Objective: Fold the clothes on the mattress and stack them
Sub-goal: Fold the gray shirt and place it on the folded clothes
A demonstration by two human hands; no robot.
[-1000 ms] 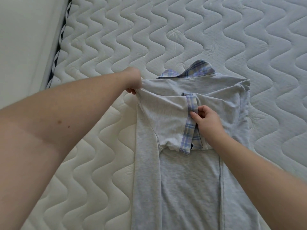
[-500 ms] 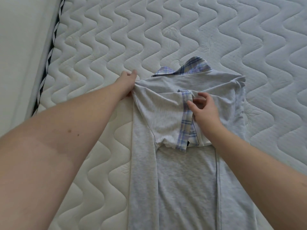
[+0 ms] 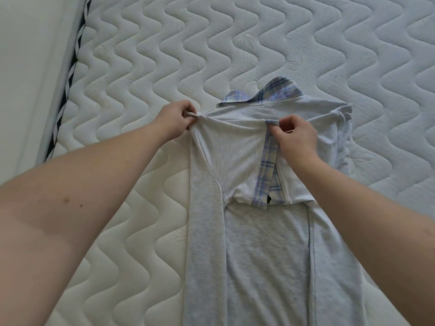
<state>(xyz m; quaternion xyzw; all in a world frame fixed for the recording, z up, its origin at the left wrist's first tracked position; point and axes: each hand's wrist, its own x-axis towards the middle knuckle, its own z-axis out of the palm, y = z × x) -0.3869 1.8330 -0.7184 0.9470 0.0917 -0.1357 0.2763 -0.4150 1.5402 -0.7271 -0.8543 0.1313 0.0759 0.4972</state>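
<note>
Your left hand (image 3: 175, 120) pinches the upper left corner of the folded-in sleeve (image 3: 237, 158), fingers curled round a small bunch of cloth. Your right hand (image 3: 297, 138) pinches the top of the sleeve's plaid cuff (image 3: 267, 165) between thumb and forefinger, the other fingers curled. Between the two hands the sleeve's top edge runs in a shallow arc.

The garment (image 3: 266, 255) is soft heathered grey jersey, lying lengthwise on the mattress (image 3: 164, 55) with both long sides folded inward; its lower end runs out of view. The plaid collar (image 3: 263, 96), blue, lilac and white, lies just beyond your hands at the garment's far end.

The mattress is white, quilted in wavy stitched channels, with open surface on the left, the right and beyond the collar. A dark-and-white striped piping (image 3: 68, 85) marks its left edge, against a pale wall (image 3: 28, 67).
</note>
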